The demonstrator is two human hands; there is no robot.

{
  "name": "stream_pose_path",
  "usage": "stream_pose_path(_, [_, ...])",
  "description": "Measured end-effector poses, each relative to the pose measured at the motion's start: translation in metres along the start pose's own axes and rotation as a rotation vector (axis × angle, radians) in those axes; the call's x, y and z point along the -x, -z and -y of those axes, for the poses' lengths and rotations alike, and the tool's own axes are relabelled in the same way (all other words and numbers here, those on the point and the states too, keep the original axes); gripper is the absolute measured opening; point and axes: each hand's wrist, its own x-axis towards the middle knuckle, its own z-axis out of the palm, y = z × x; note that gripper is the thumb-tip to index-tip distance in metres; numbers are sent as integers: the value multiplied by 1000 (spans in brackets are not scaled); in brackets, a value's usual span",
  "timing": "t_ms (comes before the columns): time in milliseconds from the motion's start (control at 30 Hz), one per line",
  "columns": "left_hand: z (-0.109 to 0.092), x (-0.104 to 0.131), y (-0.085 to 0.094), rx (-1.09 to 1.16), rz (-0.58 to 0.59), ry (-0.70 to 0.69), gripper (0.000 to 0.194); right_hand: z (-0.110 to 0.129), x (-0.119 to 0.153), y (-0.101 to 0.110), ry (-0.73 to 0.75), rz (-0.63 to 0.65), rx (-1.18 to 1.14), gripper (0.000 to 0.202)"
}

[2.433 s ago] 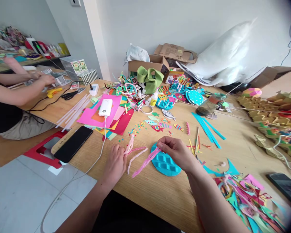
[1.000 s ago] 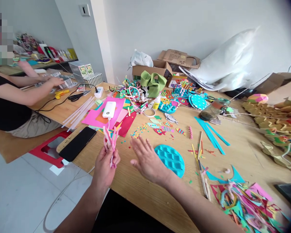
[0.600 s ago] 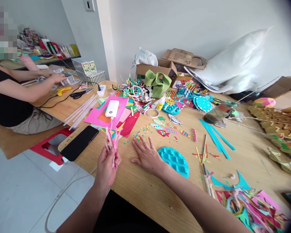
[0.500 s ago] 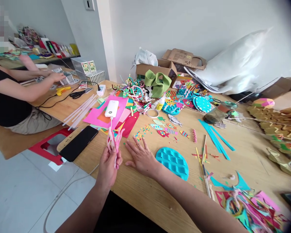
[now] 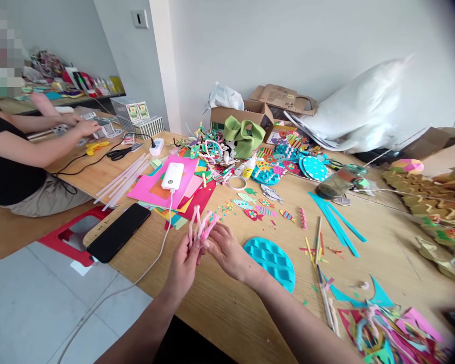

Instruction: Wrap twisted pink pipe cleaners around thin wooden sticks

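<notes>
My left hand (image 5: 185, 260) is closed around a bundle of pink pipe cleaners (image 5: 197, 225), their loose ends pointing up and away from me. Against the right side of the same bundle, my right hand (image 5: 226, 251) pinches it with thumb and fingers. Both hands are close together above the table's near edge. A round blue woven piece (image 5: 270, 264) lies just right of my right hand. Small paper fish (image 5: 265, 211) and bits of confetti lie beyond the hands.
A white power bank (image 5: 173, 175) rests on coloured sheets, its cable trailing past my left arm. A black phone (image 5: 119, 232) lies at left. Glass jar (image 5: 337, 183), brush (image 5: 320, 275) and paper scraps (image 5: 394, 328) are at right. Another person's hands work at far left.
My right hand has lifted off the tabletop and closed on the pink bundle. My left hand has moved right with the bundle. The camera view has shifted slightly.
</notes>
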Motion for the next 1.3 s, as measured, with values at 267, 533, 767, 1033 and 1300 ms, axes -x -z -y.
stream_pose_path(267, [2,-2,-12,-177,226,-39,22,-8,-4,4,-338,-198,-949,51])
stream_pose_path(533, [-30,-65,9,-882,159,-182,12,-14,8,46,-426,-283,-1025,43])
stream_pose_path(767, [-18,-118,12,-1283,93,-305,20,-27,48,88,-429,-350,-893,38])
stream_pose_path(1033, [-7,-121,13,-1323,80,-435,27,-36,118,126,-462,-521,-631,33])
stream_pose_path(1300, [0,-130,18,-1362,-33,-581,21,-42,199,144,-685,-807,-302,38])
